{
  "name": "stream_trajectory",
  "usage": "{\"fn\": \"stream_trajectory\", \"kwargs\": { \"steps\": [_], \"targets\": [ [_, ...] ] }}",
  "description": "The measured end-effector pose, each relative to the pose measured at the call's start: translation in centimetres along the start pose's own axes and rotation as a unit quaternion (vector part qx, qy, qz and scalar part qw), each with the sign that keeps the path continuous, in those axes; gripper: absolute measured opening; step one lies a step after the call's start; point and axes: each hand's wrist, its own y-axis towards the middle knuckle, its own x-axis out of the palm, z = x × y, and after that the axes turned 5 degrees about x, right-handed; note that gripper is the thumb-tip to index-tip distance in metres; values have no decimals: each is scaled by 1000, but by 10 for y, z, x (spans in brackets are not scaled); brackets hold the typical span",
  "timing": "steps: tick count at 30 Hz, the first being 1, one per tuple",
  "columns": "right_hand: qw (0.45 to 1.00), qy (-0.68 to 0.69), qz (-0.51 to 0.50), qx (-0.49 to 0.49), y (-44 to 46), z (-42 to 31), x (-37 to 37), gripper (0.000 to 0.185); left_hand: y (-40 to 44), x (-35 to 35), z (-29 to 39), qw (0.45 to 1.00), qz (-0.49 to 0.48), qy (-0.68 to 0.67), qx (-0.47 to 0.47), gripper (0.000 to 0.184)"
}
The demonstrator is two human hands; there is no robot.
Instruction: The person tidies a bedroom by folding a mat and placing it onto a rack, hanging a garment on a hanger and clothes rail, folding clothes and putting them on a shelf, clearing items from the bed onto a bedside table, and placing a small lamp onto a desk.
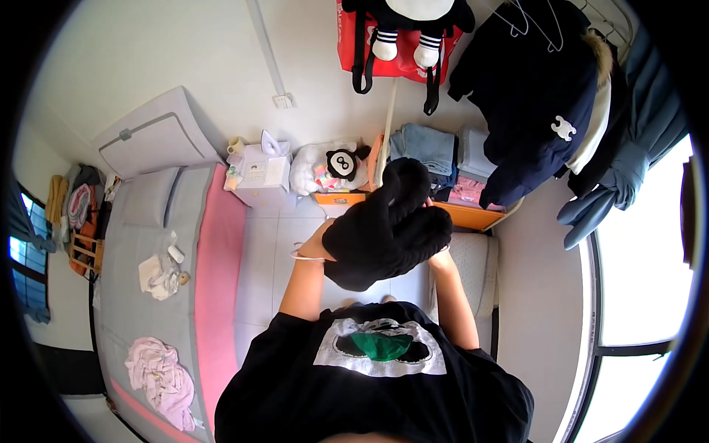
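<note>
A bundled black cloth item [377,236], thick and folded, is held up in front of the chest, above the floor. My left hand [325,242] is at its left side, mostly covered by the cloth, with a thin band round the wrist. On the right side, my right hand [440,255] supports the bundle from beneath, its fingers largely hidden. Behind the bundle stands an orange-edged storage unit [473,215] with folded jeans [422,148] and pink cloth [467,190] in it.
The bed [148,310] at left bears a pink garment [159,376] and white cloth [159,275]. A white cabinet [258,177] and a plush toy [343,164] stand by the wall. Dark jackets [539,96] hang at upper right, near a window [650,280].
</note>
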Motion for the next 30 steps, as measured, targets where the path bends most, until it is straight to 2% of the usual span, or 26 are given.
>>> {"fn": "stream_trajectory", "kwargs": {
  "steps": [1,4,5,6,7,8,10,11,12,13,14,15,16,17,18,19,20,21,22,24,25,27,28,29,30],
  "targets": [
    [964,234,-21,125,-3,-10,-1,70,-4,-9,-7,999,-12,6,-33,81],
    [847,466,-34,254,-4,-17,2,67,-13,-25,-30,986,-120,115,-28,80],
    [907,359,-51,212,-11,-4,3,61,-14,-26,-47,995,-60,-77,9,81],
    [952,247,-67,167,-17,2,3,55,-22,-13,-33,976,14,-213,34,79],
    [862,387,18,327,-21,-10,13,43,-30,1,-19,935,79,-339,76,79],
    [842,423,98,321,-20,-17,21,42,-30,6,-23,934,83,-337,78,79],
    [845,366,150,360,-4,-34,23,37,-31,13,-36,851,277,-441,-68,81],
    [845,370,145,358,0,-40,25,37,-32,16,-41,837,282,-463,-78,86],
    [836,348,152,396,5,-45,28,33,-33,27,-33,832,313,-454,-68,77],
    [826,325,158,433,7,-47,30,29,-42,37,-54,812,369,-440,-108,67],
    [826,329,153,432,7,-46,35,29,-51,46,-75,787,422,-425,-148,57],
    [850,307,124,410,6,-42,40,27,-66,61,-89,790,438,-391,-173,54],
    [873,283,96,386,7,-40,44,25,-81,74,-100,812,433,-344,-189,52],
    [873,263,67,404,11,-47,42,26,-98,86,-110,844,413,-276,-204,50],
    [902,207,68,372,-2,-27,59,29,-113,100,-120,893,370,-166,-194,48],
    [906,203,102,356,0,-29,64,31,-123,111,-130,946,296,26,-132,46],
    [909,198,135,341,4,-33,70,34,-128,113,-139,937,236,253,-46,43],
    [900,208,161,347,16,-43,68,39,-130,113,-146,904,213,371,-6,41],
    [906,152,226,325,22,-41,75,40,-128,112,-150,857,198,474,38,39],
    [895,162,226,350,37,-36,73,41,-120,117,-152,824,227,516,54,35],
    [906,136,238,324,46,-36,68,43,-112,118,-139,827,246,503,51,33],
    [911,128,240,309,60,-18,58,41,-112,124,-99,927,218,304,-9,41],
    [917,131,233,297,65,-9,50,40,-113,127,-70,978,177,88,-72,51],
    [922,141,223,282,69,-5,40,37,-118,118,-49,978,81,174,-77,51],
    [921,166,211,283,74,-10,28,32,-115,95,-23,954,-136,227,-140,52]
  ]
}}
